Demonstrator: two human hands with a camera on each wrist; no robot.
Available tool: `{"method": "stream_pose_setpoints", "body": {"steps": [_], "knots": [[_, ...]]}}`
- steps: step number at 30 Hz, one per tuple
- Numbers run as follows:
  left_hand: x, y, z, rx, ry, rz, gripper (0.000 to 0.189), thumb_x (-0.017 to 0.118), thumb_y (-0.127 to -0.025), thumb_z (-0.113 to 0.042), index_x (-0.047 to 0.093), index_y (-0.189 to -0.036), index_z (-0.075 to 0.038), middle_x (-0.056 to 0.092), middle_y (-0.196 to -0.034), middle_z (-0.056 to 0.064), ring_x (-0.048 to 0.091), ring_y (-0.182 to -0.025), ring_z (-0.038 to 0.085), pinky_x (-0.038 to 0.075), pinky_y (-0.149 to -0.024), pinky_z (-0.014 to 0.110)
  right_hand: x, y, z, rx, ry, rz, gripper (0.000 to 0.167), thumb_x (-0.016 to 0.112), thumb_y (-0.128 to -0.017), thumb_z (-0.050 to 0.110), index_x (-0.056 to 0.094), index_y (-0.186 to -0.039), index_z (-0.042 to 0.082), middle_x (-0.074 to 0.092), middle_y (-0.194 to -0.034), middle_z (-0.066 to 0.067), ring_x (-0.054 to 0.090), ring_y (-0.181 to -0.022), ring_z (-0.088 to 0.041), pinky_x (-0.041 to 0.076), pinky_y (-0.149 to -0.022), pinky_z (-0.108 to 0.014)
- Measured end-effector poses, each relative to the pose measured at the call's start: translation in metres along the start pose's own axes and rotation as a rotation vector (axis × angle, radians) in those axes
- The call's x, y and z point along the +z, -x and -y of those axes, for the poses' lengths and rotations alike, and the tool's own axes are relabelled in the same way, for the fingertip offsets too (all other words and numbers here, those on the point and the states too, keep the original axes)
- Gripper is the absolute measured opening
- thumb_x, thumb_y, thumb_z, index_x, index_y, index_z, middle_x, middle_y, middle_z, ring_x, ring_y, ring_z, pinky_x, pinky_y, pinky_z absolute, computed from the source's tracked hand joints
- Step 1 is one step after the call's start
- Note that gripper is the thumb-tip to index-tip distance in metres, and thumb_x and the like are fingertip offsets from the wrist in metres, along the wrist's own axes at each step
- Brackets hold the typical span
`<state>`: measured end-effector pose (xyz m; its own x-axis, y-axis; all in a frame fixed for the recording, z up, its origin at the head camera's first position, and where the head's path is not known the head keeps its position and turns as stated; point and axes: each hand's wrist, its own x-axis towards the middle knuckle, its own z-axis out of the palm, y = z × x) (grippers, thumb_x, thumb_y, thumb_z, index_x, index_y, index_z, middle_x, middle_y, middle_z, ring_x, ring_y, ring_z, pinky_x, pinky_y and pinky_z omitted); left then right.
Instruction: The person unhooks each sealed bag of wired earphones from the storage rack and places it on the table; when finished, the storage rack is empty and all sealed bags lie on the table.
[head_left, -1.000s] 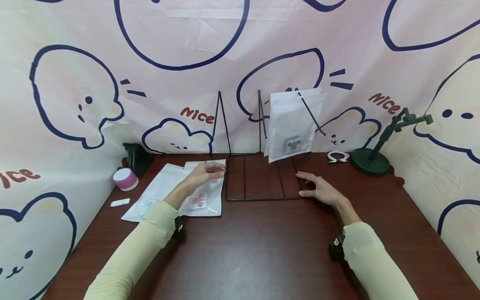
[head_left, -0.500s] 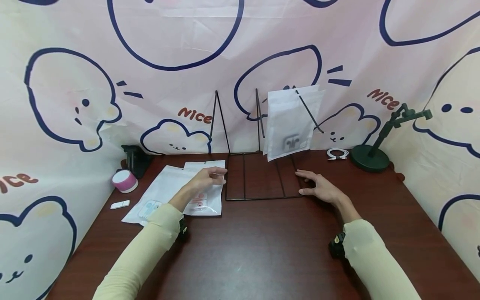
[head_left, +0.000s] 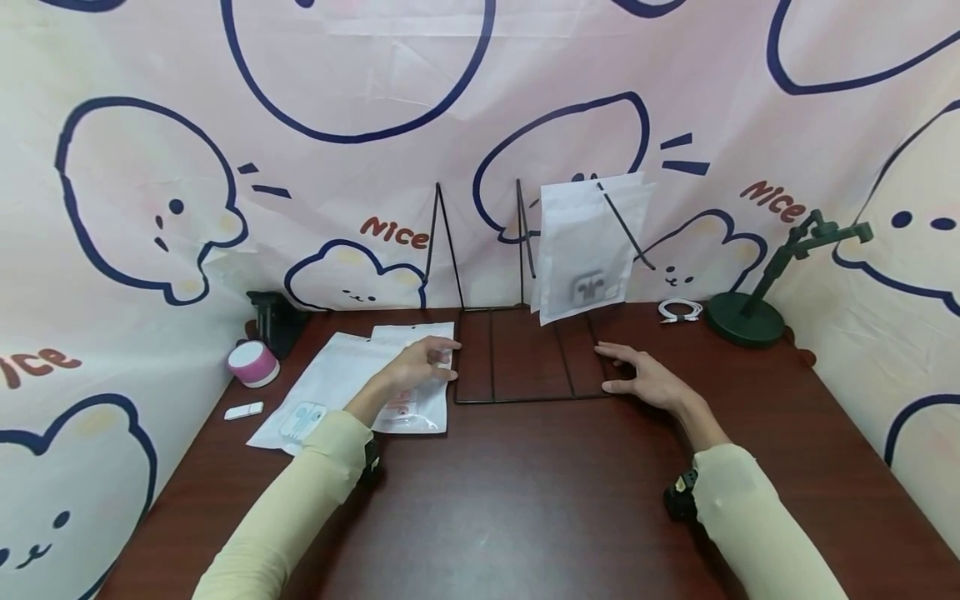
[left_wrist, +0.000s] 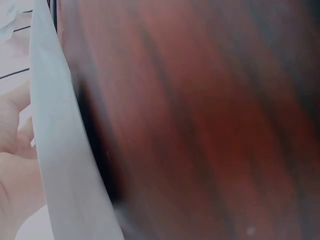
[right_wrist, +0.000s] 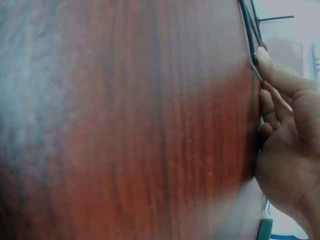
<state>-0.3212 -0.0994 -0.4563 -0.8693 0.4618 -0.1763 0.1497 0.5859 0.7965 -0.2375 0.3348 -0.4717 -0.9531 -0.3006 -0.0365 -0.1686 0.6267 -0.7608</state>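
A black wire rack (head_left: 492, 358) stands at the back of the table, with its base flat on the wood and thin prongs rising behind. From its right prong hangs a white pouch (head_left: 581, 237) showing an earphone shape. My left hand (head_left: 412, 364) reaches over two flat white pouches (head_left: 341, 362), its fingertips right at the rack's left side. In the left wrist view a white pouch edge (left_wrist: 55, 120) partly hides that hand. My right hand (head_left: 643, 379) has thumb and fingers spread at the rack's right side; the right wrist view shows its thumb tip at the wire.
At the left are a pink-and-white jar (head_left: 252, 363), a small white stick-like item (head_left: 243, 411) and a black holder (head_left: 276, 321). A coiled white cable (head_left: 680, 311) and a green stand (head_left: 746, 319) occupy the back right. A patterned cloth hangs behind.
My left hand has shifted slightly right and toward me, its fingertips now at the rack's left side. My right hand stays about where it was at the rack's right side.
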Motion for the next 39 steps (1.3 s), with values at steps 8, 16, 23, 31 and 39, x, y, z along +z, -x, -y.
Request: {"method": "stream_pose_setpoints", "body": {"steps": [8, 16, 23, 31, 39], "knots": [[-0.006, 0.0, -0.007, 0.025, -0.034, -0.001, 0.066, 0.078, -0.093, -0.016, 0.051, -0.154, -0.015, 0.056, -0.138, 0.012, 0.053, -0.124, 0.029, 0.043, -0.106, 0.05, -0.005, -0.004, 0.005, -0.008, -0.013, -0.013, 0.069, 0.074, -0.097, 0.019, 0.043, -0.157, 0.005, 0.031, -0.167, -0.018, 0.042, -0.139, -0.043, 0.033, -0.113, -0.063], [-0.008, 0.001, -0.008, 0.024, -0.055, 0.002, 0.069, 0.078, -0.093, -0.015, 0.049, -0.155, -0.014, 0.058, -0.135, 0.013, 0.053, -0.123, 0.029, 0.041, -0.107, 0.051, -0.001, -0.004, 0.003, -0.03, -0.007, -0.025, 0.068, 0.074, -0.098, 0.019, 0.044, -0.157, 0.004, 0.029, -0.167, -0.02, 0.042, -0.138, -0.044, 0.036, -0.11, -0.064], [-0.004, 0.005, -0.005, 0.025, -0.077, -0.003, 0.068, 0.077, -0.094, -0.015, 0.049, -0.155, -0.013, 0.057, -0.138, 0.014, 0.053, -0.125, 0.031, 0.041, -0.11, 0.054, 0.005, -0.001, 0.003, -0.033, -0.011, -0.039, 0.066, 0.074, -0.097, 0.019, 0.047, -0.155, 0.005, 0.03, -0.167, -0.019, 0.043, -0.137, -0.044, 0.035, -0.109, -0.066], [0.002, 0.006, -0.002, 0.008, -0.054, -0.004, 0.068, 0.078, -0.093, -0.014, 0.051, -0.154, -0.015, 0.058, -0.135, 0.012, 0.054, -0.123, 0.029, 0.042, -0.109, 0.053, -0.003, 0.003, 0.0, 0.01, -0.058, -0.005, 0.065, 0.072, -0.099, 0.023, 0.045, -0.156, 0.006, 0.04, -0.161, -0.02, 0.048, -0.133, -0.039, 0.041, -0.106, -0.054], [0.005, 0.005, -0.003, 0.019, -0.052, -0.001, 0.067, 0.078, -0.093, -0.012, 0.051, -0.154, -0.012, 0.06, -0.125, 0.011, 0.054, -0.116, 0.027, 0.043, -0.106, 0.049, -0.058, -0.002, 0.02, 0.095, -0.178, -0.135, 0.061, 0.067, -0.103, 0.031, 0.046, -0.157, 0.012, 0.049, -0.155, -0.02, 0.06, -0.118, -0.035, 0.052, -0.093, -0.041]]}}
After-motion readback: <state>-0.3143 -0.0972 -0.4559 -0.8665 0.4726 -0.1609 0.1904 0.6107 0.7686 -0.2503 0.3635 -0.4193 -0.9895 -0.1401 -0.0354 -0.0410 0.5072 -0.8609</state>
